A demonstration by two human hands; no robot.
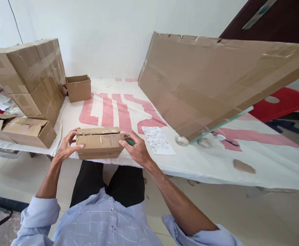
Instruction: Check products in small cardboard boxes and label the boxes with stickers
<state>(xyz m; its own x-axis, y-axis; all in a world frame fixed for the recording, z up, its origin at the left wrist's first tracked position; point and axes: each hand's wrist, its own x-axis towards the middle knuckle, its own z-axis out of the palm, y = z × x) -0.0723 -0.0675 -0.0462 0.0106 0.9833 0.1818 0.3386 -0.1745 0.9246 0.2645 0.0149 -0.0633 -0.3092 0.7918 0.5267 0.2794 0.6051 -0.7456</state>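
Note:
A small brown cardboard box sits at the front edge of the table, its top flaps folded nearly closed with a narrow torn-edged gap along the seam. My left hand grips its left end, thumb across the front face and fingers round the side. At the opposite end, my right hand holds the box with its thumb on the front corner. Something green shows just behind my right fingers, mostly hidden. A white sheet with small outline drawings lies right of my right hand.
Stacked taped cartons and a long low carton stand at left, near a person partly in view. Behind is a small open box. A large cardboard-covered panel leans at right, with tape rolls by its lower corner and a cardboard scrap.

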